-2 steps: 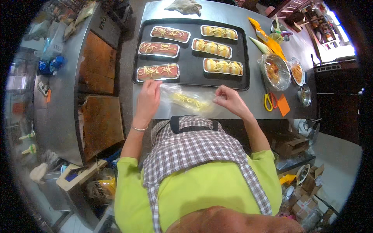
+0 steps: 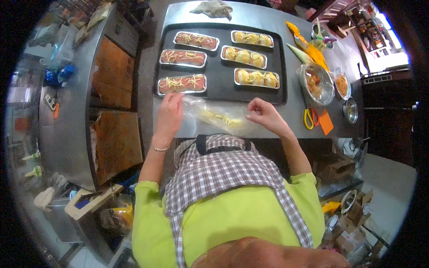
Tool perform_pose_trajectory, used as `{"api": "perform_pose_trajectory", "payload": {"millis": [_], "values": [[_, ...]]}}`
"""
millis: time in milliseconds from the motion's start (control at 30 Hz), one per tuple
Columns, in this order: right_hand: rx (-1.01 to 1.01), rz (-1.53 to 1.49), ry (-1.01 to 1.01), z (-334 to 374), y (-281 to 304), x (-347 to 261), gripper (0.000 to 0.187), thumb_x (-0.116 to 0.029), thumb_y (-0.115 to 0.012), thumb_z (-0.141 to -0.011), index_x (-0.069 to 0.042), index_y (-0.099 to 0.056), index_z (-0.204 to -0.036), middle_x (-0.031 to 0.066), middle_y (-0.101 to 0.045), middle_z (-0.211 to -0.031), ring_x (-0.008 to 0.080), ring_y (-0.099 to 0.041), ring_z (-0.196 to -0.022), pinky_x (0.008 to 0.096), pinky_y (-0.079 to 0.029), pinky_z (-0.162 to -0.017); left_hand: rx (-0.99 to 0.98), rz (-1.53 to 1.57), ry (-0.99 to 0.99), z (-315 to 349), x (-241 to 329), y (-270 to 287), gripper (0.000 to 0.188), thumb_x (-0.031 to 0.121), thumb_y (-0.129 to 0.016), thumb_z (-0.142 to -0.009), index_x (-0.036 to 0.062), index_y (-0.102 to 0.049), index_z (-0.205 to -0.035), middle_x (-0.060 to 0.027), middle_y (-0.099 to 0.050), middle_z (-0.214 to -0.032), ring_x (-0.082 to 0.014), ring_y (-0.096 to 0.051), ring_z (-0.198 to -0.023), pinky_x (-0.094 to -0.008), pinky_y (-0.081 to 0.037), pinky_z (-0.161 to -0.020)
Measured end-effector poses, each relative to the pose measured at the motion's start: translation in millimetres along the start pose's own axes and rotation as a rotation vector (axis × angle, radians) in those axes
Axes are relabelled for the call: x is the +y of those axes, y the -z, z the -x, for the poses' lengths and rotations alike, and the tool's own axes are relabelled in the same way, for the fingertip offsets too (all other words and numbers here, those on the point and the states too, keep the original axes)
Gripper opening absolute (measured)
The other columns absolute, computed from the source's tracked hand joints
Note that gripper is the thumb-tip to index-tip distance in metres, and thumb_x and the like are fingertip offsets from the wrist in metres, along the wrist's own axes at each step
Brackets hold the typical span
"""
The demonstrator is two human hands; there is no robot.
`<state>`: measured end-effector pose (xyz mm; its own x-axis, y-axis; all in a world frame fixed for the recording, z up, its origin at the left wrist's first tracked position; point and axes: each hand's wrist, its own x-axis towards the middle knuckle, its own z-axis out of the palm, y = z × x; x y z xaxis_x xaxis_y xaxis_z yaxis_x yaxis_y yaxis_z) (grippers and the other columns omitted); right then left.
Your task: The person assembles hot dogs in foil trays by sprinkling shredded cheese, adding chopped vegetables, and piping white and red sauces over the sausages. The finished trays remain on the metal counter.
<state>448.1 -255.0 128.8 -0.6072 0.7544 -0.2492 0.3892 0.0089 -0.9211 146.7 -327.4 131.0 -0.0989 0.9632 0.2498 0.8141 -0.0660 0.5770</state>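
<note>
hands at either end of a clear bag of yellow shreds

nearest is a checked apron [image 2: 228, 174]. just beyond it, a clear plastic bag [image 2: 210, 115] lies along the near edge of the metal surface [image 2: 263, 13], with yellow shreds [image 2: 230, 121] inside. the left hand [image 2: 170, 111] has its fingers pinched on the bag's left end; the right hand [image 2: 267, 117] curls its fingers narrowly at the right end, though i cannot tell whether they grip. to the right lie scissors [image 2: 308, 120] and an orange scraper [image 2: 326, 123]. farther off, a black tray [image 2: 219, 80] carries six filled foil tins [image 2: 183, 58]; a grey cloth [image 2: 212, 9] lies beyond.
</note>
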Motion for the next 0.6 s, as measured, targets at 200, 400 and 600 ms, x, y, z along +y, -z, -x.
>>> {"api": "perform_pose_trajectory", "payload": {"millis": [200, 400, 600], "values": [[0.000, -0.218, 0.176, 3.3, -1.2, -51.0, 0.042, -0.001, -0.061, -0.077, -0.006, -0.046, -0.117, -0.0023, -0.046, -0.084, 0.0056, -0.045, -0.075, 0.0202, -0.041, -0.065, -0.138, 0.558, 0.414, -1.8, 23.8, 22.3, 0.027, 0.008, -0.053, -0.083, 0.0043, -0.054, -0.109, -0.0106, -0.059, -0.088, -0.0261, -0.059, -0.074, -0.0344, -0.047, -0.065], [-0.078, -0.393, 0.134, -36.4, -53.2, -62.3, 0.023, -0.003, -0.055, -0.081, -0.001, -0.054, -0.103, 0.0013, -0.054, -0.078, 0.0075, -0.052, -0.068, 0.0228, -0.045, -0.061, -0.072, 0.481, -0.272, 0.1, 48.0, 5.1, 0.070, 0.037, -0.069, -0.072, 0.0045, -0.037, -0.126, -0.0167, -0.047, -0.116, -0.0253, -0.048, -0.107, -0.0365, -0.041, -0.088], [-0.116, -0.465, 0.407, -46.0, -65.8, -100.7, 0.022, 0.000, -0.059, -0.070, -0.001, -0.056, -0.091, 0.0031, -0.058, -0.085, 0.0121, -0.056, -0.075, 0.0272, -0.048, -0.068, -0.198, 0.349, -0.223, 20.4, 0.4, -40.7, 0.102, 0.049, -0.076, -0.056, 0.0006, -0.028, -0.132, -0.0201, -0.027, -0.137, -0.0328, -0.022, -0.130, -0.0402, -0.024, -0.105]]}}
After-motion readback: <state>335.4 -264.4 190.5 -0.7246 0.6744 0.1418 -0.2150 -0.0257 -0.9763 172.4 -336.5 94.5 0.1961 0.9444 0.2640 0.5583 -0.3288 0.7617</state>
